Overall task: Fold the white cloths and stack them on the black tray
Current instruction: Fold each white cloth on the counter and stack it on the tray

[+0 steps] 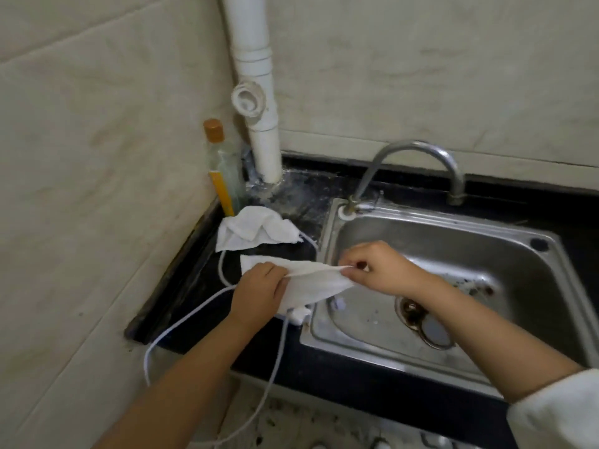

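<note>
A white cloth point(311, 285) hangs stretched between both hands above the black counter point(194, 286), just left of the sink. My left hand point(259, 291) grips its left end, and my right hand point(379, 267) pinches its upper right corner. A second white cloth point(256, 233) lies crumpled on the counter behind, near the corner of the wall. I cannot make out a black tray apart from the dark counter surface.
A steel sink point(453, 228) with a curved tap point(418, 153) fills the right side. A glass bottle with an orange cap point(220, 166) and a white drain pipe point(256, 92) stand in the corner. A white cable point(181, 325) loops over the counter's front edge.
</note>
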